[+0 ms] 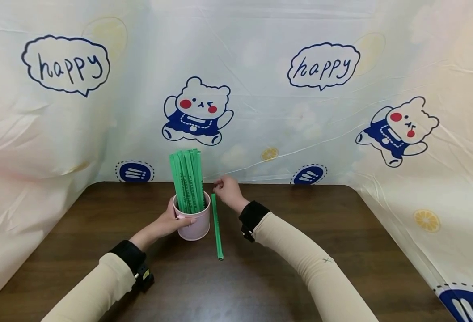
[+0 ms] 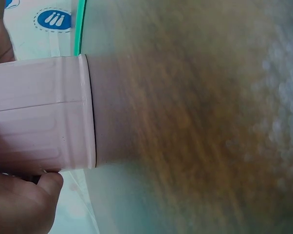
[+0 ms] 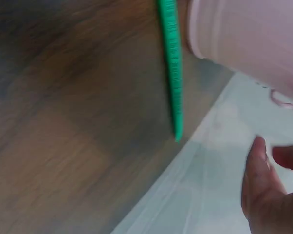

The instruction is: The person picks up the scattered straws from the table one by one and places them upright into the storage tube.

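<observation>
A pink metal bucket (image 1: 194,228) stands upright on the table, holding a bunch of green, printed, paper-wrapped straws (image 1: 188,179). My left hand (image 1: 168,222) grips the bucket from its left side, thumb across the front; that hand (image 2: 20,202) also shows beside the bucket wall (image 2: 39,117) in the left wrist view. One wrapped straw (image 1: 217,228) lies on the table just right of the bucket. Past its far end is my right hand (image 1: 229,191), with nothing in it. In the right wrist view its thumb and fingers (image 3: 256,170) are apart, and the lone straw (image 3: 173,68) lies away from them.
The brown wooden table (image 1: 293,277) ends at a back edge close behind the bucket. A pale printed cloth (image 1: 256,120) with bears and "happy" bubbles hangs behind it and along both sides. A small pink loop (image 3: 285,102) shows near the bucket in the right wrist view.
</observation>
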The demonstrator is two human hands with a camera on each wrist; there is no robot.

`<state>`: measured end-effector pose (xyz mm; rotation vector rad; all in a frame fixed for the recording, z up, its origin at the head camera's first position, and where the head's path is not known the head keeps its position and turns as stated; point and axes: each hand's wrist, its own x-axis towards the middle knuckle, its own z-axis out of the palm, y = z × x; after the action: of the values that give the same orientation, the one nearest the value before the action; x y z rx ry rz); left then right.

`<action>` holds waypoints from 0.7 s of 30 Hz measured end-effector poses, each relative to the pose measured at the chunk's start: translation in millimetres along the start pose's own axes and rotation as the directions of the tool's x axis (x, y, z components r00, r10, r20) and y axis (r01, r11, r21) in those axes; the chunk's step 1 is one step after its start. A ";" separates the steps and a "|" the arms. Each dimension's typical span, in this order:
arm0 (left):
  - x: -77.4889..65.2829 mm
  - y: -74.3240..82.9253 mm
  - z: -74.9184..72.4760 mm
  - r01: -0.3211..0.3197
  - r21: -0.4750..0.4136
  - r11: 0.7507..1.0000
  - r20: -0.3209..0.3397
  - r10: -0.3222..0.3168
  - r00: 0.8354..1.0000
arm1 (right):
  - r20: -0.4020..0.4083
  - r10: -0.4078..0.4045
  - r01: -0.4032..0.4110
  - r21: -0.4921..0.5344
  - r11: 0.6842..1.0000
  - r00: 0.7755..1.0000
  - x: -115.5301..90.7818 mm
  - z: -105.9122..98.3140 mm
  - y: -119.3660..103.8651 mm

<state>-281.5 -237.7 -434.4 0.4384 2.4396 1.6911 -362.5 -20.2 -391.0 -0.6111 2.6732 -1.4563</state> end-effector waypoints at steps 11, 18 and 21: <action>0.8 1.9 -0.5 -0.014 -0.001 1.000 0.010 0.014 1.000 | 0.179 0.225 -0.175 -0.260 0.950 0.958 0.1 20.4 24.2; -0.2 3.1 -1.7 0.020 0.012 1.000 0.011 -0.020 1.000 | 0.172 0.252 -0.190 -0.312 0.931 0.953 -0.4 30.8 25.9; -2.0 1.8 -1.4 0.041 0.015 0.999 0.005 -0.041 0.999 | 0.166 0.275 -0.220 -0.289 0.932 0.947 -2.0 34.1 27.1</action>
<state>-279.7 -239.0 -432.3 0.3913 2.4416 1.6543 -362.0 -33.7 -432.4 -0.3870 2.6813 -0.9247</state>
